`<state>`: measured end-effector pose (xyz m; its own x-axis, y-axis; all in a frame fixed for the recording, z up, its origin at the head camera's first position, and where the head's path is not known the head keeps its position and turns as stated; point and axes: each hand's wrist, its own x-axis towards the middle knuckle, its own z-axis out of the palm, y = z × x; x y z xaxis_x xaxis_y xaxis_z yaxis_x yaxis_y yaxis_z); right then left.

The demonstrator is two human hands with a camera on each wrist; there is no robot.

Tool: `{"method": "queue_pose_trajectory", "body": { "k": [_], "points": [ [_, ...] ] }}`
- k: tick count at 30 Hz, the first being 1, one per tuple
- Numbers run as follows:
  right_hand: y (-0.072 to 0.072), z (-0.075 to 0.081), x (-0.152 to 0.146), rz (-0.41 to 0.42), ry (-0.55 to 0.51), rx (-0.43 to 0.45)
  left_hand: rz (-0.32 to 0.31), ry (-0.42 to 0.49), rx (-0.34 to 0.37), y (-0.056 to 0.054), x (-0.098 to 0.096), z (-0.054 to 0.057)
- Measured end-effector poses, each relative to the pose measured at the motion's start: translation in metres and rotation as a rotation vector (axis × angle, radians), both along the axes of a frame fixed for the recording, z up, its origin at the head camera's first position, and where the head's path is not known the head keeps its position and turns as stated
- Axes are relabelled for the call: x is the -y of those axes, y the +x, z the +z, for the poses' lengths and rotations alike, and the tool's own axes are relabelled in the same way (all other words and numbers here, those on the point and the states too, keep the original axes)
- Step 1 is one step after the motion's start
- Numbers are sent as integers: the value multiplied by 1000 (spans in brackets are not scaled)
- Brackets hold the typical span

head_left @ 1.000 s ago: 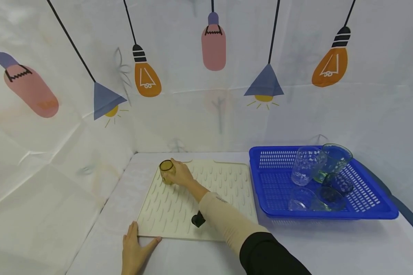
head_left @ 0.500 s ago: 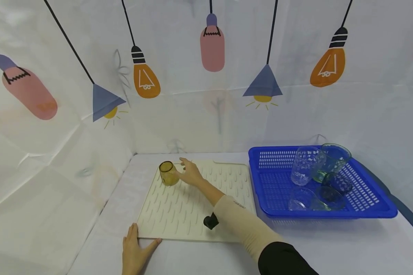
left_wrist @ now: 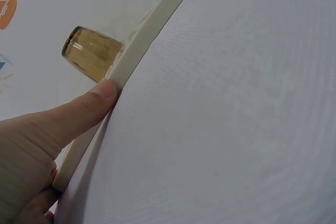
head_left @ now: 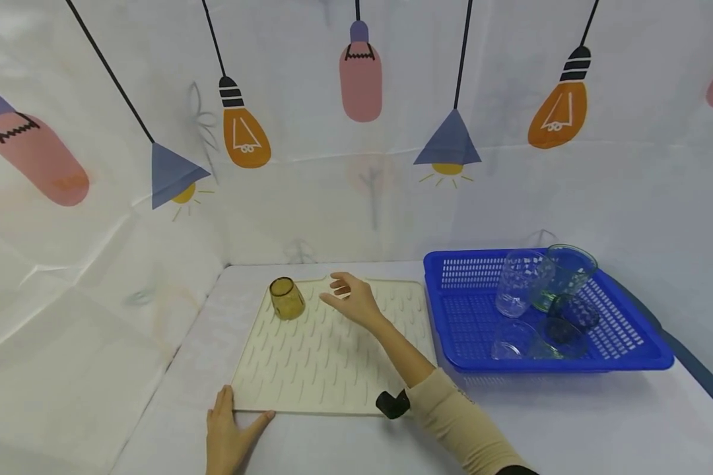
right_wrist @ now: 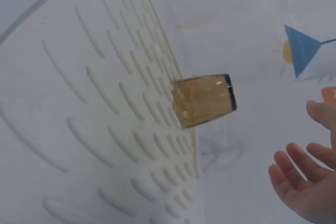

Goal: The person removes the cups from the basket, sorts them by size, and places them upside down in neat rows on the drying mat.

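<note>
An amber glass tumbler point(head_left: 287, 299) stands near the far left corner of the cream ridged drying mat point(head_left: 333, 369), its narrower, dark-ringed end up. To its right, over the mat, my right hand point(head_left: 356, 302) is apart from it, fingers loosely bent and holding nothing. In the right wrist view the hand point(right_wrist: 310, 182) shows at the lower right with the tumbler point(right_wrist: 203, 101) beyond. My left hand point(head_left: 228, 432) rests at the mat's near left corner, fingers along the left side. Its thumb point(left_wrist: 79, 114) presses the front edge in the left wrist view.
On the right of the white-covered table stands a blue perforated basket point(head_left: 463, 316). Several glasses are in it, among them a tall clear one point(head_left: 515, 290), a green-tinted one point(head_left: 573, 267) and a dark one point(head_left: 573, 313). A printed white sheet point(head_left: 309, 211) hangs behind.
My right hand has let go of the amber tumbler and drawn away to the right. The tumbler stays on the mat. My left hand keeps its place at the mat corner.
</note>
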<state>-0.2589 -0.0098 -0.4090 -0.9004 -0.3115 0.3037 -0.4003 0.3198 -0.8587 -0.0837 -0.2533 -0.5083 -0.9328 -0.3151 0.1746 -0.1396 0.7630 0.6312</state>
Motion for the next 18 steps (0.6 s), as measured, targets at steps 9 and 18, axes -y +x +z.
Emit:
{"method": "queue_pose_trajectory", "body": {
  "k": [9,18],
  "points": [
    [32,9,-39,-23,-26,-97,-11,-4,3,-1,0,0],
    [49,9,-74,-48,8,-134,4,7,25,-1,1,1]
  ]
}}
